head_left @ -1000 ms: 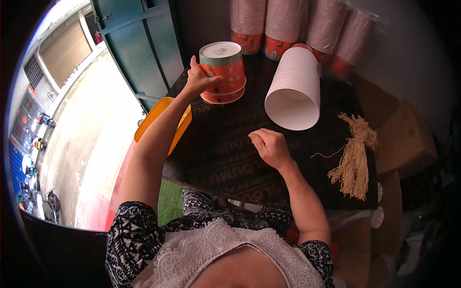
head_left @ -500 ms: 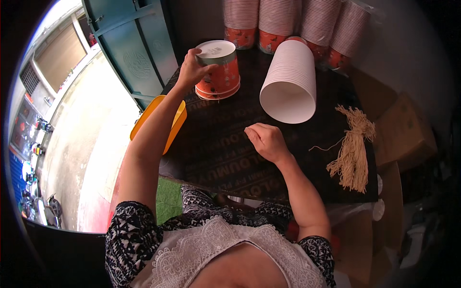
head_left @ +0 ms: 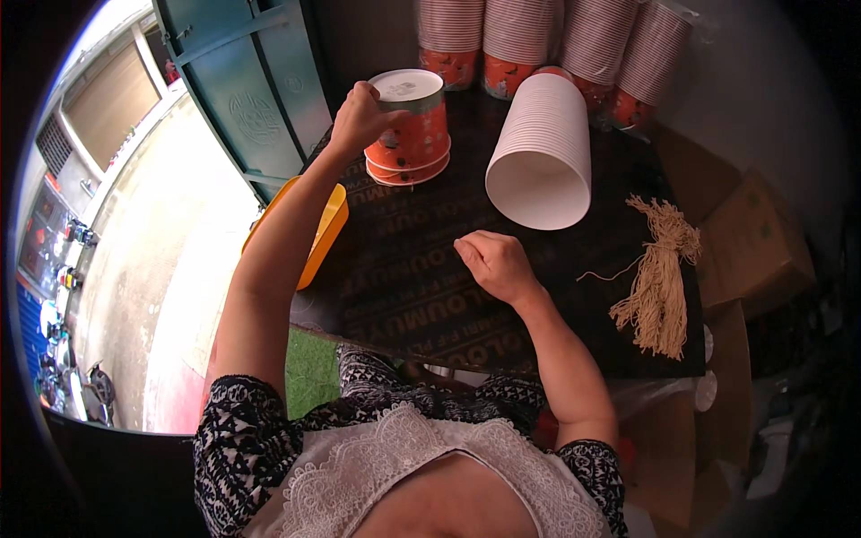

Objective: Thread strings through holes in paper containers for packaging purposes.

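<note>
My left hand point(head_left: 360, 121) reaches to the far side of the table and grips an upside-down red paper bucket point(head_left: 417, 134) with a white base and green band. Its thumb lies across the bucket's front, and the fingers curl round the left edge near the base. Two rims show at the bottom, one just above the other, so another bucket sits under it. My right hand point(head_left: 499, 265) is closed above the table's middle, and what its fingers hold, if anything, is hidden. Beyond it a nested stack of white paper buckets point(head_left: 543, 148) lies on its side, mouth toward me.
A bundle of beige strings point(head_left: 664, 278) lies on the dark printed table point(head_left: 404, 305) at the right, one strand straying left. A yellow tray point(head_left: 327, 235) sits under my left forearm. Wrapped bucket stacks point(head_left: 520, 40) line the back. Cardboard boxes point(head_left: 753, 242) stand at the right, a green door point(head_left: 256, 99) at the left.
The upper red bucket has risen slightly with my left hand, and the gap between the two rims looks wider. My right hand has barely moved.
</note>
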The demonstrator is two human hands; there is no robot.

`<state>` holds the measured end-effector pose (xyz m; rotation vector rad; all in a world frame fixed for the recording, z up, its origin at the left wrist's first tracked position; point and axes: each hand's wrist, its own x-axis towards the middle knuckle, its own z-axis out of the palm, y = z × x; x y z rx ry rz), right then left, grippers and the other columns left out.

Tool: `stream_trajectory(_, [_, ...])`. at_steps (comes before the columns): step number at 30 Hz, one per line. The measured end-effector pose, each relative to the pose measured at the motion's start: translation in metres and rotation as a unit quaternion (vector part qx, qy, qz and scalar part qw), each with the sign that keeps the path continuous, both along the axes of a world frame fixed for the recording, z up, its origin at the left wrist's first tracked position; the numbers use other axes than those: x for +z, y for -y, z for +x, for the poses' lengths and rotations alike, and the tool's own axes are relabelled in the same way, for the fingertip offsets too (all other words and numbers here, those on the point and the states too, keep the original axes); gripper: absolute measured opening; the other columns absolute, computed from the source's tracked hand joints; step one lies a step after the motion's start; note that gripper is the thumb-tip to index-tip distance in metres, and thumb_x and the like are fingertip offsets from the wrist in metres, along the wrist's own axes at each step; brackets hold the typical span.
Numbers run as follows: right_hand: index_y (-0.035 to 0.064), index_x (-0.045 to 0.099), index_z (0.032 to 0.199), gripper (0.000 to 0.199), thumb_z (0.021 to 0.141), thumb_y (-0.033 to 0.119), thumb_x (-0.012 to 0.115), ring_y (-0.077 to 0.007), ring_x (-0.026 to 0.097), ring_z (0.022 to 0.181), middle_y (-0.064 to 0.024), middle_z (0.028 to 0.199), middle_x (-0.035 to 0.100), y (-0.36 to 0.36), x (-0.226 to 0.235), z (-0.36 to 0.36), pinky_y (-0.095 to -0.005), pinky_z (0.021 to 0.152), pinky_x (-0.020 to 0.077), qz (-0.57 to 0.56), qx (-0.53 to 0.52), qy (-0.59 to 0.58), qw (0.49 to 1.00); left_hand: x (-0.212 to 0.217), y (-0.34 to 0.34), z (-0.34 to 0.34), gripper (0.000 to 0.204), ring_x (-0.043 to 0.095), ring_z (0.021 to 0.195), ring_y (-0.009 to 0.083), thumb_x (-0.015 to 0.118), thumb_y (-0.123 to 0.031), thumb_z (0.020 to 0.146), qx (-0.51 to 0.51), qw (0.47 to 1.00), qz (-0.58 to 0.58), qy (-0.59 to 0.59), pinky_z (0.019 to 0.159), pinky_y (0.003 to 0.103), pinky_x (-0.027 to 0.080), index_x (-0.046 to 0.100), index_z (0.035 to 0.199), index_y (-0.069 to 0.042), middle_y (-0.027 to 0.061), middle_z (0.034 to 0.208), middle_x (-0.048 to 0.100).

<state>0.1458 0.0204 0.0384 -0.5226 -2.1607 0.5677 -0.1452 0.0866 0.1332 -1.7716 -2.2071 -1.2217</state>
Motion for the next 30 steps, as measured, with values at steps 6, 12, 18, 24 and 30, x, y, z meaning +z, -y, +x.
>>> stream_trajectory(6, [0.0008, 0.063, 0.076, 0.019, 0.089, 0.015, 0.059, -0.0341, 0.062, 0.066, -0.0155, 0.072, 0.063, 0.000, -0.001, -0.001, -0.0403, 0.057, 0.0499, -0.008, -0.001, 0.005, 1.000, 0.003, 0.001, 0.015, 0.073, 0.062, 0.095, 0.0332, 0.084, -0.046, 0.061, 0.040, 0.998, 0.001, -0.053, 0.081, 0.039, 0.051, 0.050, 0.102, 0.004, 0.0225, 0.105, 0.059])
stream_trajectory(12, [0.0006, 0.063, 0.076, 0.019, 0.089, 0.015, 0.059, -0.0338, 0.062, 0.065, -0.0147, 0.070, 0.062, 0.002, -0.003, -0.003, -0.0414, 0.056, 0.0492, -0.007, 0.007, 0.015, 1.000, 0.006, 0.004, 0.015, 0.072, 0.063, 0.092, 0.0313, 0.085, -0.045, 0.060, 0.029, 0.998, -0.002, -0.046, 0.078, 0.037, 0.052, 0.051, 0.101, 0.004, 0.0219, 0.100, 0.061])
stream_trajectory(18, [-0.0005, 0.064, 0.087, 0.014, 0.087, 0.012, 0.059, -0.0322, 0.060, 0.081, -0.0144, 0.083, 0.063, 0.001, -0.018, -0.019, -0.0412, 0.072, 0.0493, -0.058, 0.031, 0.012, 0.998, 0.005, 0.011, -0.015, 0.069, 0.065, 0.084, 0.0246, 0.086, -0.042, 0.060, -0.040, 0.999, -0.005, -0.007, 0.069, 0.033, 0.053, 0.050, 0.096, 0.004, 0.0204, 0.089, 0.063])
stream_trajectory(24, [-0.0048, 0.055, 0.115, 0.031, 0.087, 0.007, 0.054, -0.0339, 0.046, 0.112, -0.0165, 0.120, 0.052, -0.028, -0.029, -0.047, -0.0414, 0.096, 0.0399, 0.081, -0.054, 0.142, 0.985, 0.007, 0.011, -0.010, 0.068, 0.067, 0.077, 0.0248, 0.087, -0.040, 0.060, -0.089, 0.996, -0.004, 0.014, 0.066, 0.033, 0.053, 0.050, 0.096, 0.004, 0.0193, 0.083, 0.065])
stream_trajectory(30, [0.0002, 0.043, 0.133, 0.057, 0.089, 0.033, 0.058, -0.0314, 0.036, 0.127, -0.0125, 0.140, 0.038, -0.065, -0.035, -0.076, -0.0466, 0.103, 0.0309, 0.053, -0.122, 0.258, 0.957, 0.000, 0.008, -0.015, 0.071, 0.065, 0.086, 0.0301, 0.087, -0.042, 0.058, -0.080, 0.997, 0.002, -0.010, 0.073, 0.036, 0.052, 0.050, 0.097, 0.005, 0.0231, 0.092, 0.063])
